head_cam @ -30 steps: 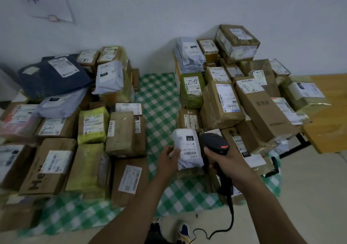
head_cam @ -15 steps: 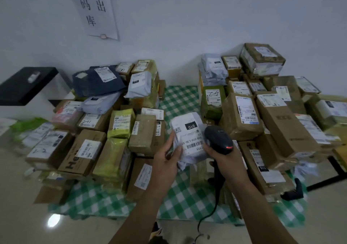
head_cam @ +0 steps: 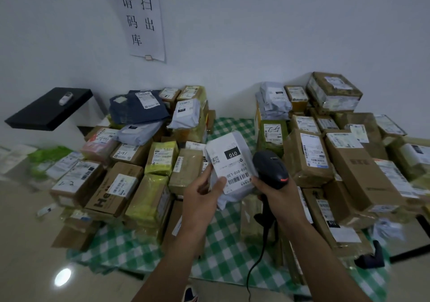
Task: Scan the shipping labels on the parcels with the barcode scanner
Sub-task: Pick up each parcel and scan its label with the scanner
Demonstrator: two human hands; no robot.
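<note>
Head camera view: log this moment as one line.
left hand: holds white mailer, label facing camera | right hand: grips barcode scanner beside mailer | scan: not confirmable | rest: parcel piles on green checked cloth

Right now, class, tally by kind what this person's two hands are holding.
White parcel: 1, gripped by the left hand
Barcode scanner: 1, gripped by the right hand
Total: 2
</note>
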